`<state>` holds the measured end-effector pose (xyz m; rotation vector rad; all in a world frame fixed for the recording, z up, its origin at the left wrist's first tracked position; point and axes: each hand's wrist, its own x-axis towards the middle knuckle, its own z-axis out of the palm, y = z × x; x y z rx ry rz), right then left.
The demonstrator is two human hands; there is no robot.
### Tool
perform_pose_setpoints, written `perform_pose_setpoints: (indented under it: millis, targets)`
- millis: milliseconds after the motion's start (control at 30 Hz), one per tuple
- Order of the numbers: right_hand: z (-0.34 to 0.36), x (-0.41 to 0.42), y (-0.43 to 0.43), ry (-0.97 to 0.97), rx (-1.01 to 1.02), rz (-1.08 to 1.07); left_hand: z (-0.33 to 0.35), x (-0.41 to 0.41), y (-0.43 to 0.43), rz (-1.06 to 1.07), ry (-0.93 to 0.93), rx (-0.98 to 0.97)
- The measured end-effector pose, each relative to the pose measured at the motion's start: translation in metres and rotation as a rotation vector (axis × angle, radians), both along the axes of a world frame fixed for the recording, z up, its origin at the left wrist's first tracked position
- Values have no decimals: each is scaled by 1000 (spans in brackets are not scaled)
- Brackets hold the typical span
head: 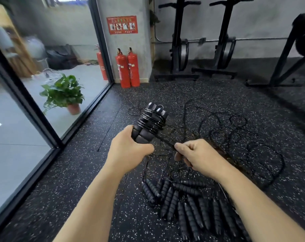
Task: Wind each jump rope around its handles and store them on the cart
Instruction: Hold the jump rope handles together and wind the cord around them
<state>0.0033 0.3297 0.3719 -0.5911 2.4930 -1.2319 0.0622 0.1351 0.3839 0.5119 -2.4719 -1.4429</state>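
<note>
Left hand clenched round the lower ends of two paired handles, which tilt up and away. Cord lies in several turns just above the grip. Its tail runs from the coil to the right hand, pinched between thumb and fingers. Below both hands: heap of loose handles on the floor. Beyond the right hand: tangled cords.

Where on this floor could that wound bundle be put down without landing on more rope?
Bare floor lies between the glass wall's frame and the pile of handles; another strip runs in front of the fire extinguishers and rack bases. Crowded: the loose rope loops to the right, and the handle pile itself.
</note>
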Motion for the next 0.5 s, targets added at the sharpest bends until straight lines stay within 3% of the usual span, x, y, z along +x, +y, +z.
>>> perform_pose_setpoints:
  millis: [267, 400, 500]
  targets:
    - [12, 26, -16, 199, 171, 126, -3, 2, -11, 109, -101, 2]
    - [21, 34, -16, 322, 212, 96, -5, 1, -11, 119, -160, -130]
    - [27, 40, -17, 491, 302, 43, -2, 1, -5, 127, -238, -334]
